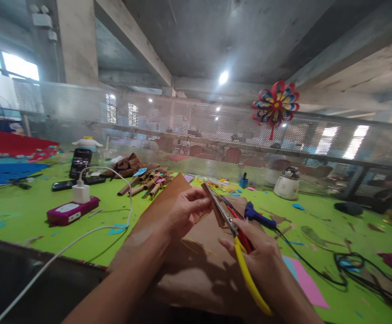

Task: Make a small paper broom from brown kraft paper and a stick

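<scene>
Right hand (pixel 263 261) clenches yellow-handled scissors (pixel 231 227) on a small brown piece (pixel 212 211) pinched by the left hand (pixel 185 209) – fingertips near the blades risk a nick – near the worktop's front edge

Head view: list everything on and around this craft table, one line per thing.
scissors: one, yellow and red handles, in the right hand, blades at a brown card piece
brown card sheet: one, brown, on the table under both hands
glue gun: one, blue, right of the scissors
paper rolls: a pile, brown, behind the card sheet
power strip: one, magenta, left, white charger plugged in
phone: one, black, propped up, back left
pinwheel: one, red, blue and yellow, on the mesh fence
table: one, green, strewn with paper scraps
left hand: pinches the brown piece
right hand: grips the scissors
</scene>
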`<state>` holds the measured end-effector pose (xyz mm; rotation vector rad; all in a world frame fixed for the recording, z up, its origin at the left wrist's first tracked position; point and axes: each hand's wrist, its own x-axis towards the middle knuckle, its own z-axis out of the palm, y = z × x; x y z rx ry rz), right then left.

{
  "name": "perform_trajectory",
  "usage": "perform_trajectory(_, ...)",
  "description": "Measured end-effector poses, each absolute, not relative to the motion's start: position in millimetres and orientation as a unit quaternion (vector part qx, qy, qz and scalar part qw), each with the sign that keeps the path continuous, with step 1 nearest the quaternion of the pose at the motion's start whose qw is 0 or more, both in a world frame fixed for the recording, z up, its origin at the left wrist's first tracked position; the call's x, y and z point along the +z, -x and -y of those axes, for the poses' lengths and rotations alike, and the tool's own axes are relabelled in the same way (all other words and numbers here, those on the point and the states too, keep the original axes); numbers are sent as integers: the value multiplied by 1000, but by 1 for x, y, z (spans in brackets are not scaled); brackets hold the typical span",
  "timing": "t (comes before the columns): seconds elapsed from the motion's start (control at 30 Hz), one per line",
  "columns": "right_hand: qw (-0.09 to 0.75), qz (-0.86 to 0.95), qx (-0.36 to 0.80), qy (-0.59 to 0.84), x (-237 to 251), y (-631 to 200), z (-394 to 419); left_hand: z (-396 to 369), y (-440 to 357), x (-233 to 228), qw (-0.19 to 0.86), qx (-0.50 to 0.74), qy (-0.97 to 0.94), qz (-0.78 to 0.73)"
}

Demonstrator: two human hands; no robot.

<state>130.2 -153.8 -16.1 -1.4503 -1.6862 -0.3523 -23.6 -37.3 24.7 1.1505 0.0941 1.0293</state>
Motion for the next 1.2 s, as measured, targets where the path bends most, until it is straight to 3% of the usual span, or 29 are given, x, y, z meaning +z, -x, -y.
perform_trajectory(0.4, 443, 606, -124, 648, -8, -153, 151, 32, 24, 23, 724, 449, -521, -49)
perform_trajectory(0.8, 215, 526, -102, 817, -7, -241, 127, 20, 20, 17, 717, 412, -557, -71)
perform_trajectory(1.2, 166, 459, -95, 867, -31, -321, 87, 20, 12, 11, 714, 342, -571, -219)
